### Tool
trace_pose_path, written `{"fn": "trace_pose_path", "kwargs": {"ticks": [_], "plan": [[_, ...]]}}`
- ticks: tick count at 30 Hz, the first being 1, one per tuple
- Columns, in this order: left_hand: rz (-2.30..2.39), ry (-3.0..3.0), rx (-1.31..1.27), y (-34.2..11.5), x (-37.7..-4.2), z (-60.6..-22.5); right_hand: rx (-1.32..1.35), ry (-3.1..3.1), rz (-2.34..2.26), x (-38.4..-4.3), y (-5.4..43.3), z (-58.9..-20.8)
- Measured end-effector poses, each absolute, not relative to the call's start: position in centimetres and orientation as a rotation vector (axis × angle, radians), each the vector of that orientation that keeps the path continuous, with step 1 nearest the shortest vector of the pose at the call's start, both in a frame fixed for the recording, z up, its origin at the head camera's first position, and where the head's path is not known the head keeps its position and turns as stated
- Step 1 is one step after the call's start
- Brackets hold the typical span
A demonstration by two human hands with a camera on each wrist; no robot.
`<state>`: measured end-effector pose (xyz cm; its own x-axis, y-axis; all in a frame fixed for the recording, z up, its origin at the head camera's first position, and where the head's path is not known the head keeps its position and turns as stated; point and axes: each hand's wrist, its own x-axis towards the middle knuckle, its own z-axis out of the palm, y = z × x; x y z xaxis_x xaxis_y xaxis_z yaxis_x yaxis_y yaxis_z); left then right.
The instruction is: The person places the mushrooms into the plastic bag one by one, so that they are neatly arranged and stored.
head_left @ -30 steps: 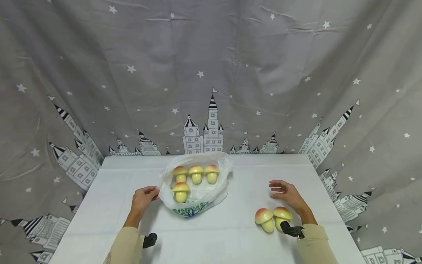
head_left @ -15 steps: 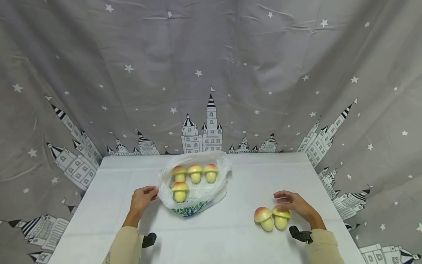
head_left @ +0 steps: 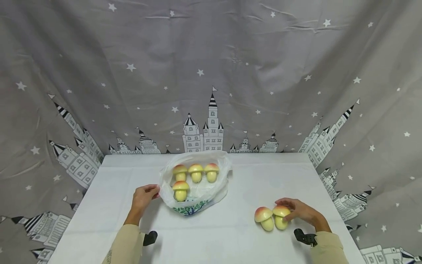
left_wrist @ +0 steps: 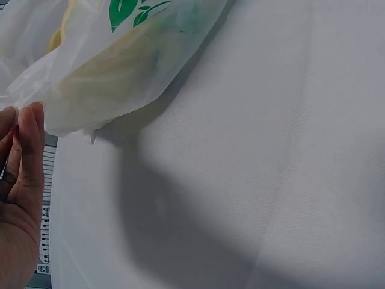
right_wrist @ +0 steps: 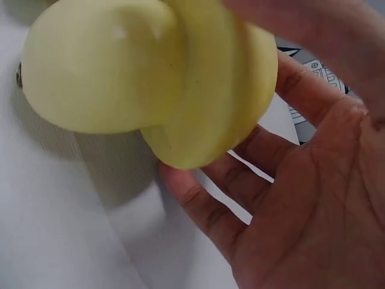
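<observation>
My left hand [head_left: 142,200] pinches the left edge of a white plastic bag [head_left: 221,194] between thumb and fingers. The left wrist view shows the fingertips [left_wrist: 30,120] together at the bag's crumpled rim. Inside the bag's wide mouth lie several toy mushrooms [head_left: 196,173], yellow with reddish caps. On the right, my right hand [head_left: 301,211] holds a toy mushroom [head_left: 281,221] by its cap. In the right wrist view its fingers curl behind the cap of this mushroom [right_wrist: 204,84], with the thumb across the front. Another toy mushroom [head_left: 265,219] leans close beside it, to the left.
A white cloth [head_left: 211,242] covers the table. Behind it hangs a grey curtain [head_left: 250,73] printed with stars and castles. Black camera mounts [head_left: 150,238] stick out from both wrists near the tabletop.
My right hand has come down and towards me onto the right-hand mushroom and now holds its cap. The left hand has stayed at the bag's edge.
</observation>
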<state>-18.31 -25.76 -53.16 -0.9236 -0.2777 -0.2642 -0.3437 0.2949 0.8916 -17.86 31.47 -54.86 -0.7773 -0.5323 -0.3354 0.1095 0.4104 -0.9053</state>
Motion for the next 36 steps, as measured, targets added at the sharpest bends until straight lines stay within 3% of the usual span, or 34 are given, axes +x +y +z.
{"fn": "trace_pose_path", "kwargs": {"ticks": [36], "plan": [[1.731, 2.474, -0.588, -25.8, -18.5, -53.0, -0.053, 2.424, -1.448, -19.4, 29.6, -53.9]]}}
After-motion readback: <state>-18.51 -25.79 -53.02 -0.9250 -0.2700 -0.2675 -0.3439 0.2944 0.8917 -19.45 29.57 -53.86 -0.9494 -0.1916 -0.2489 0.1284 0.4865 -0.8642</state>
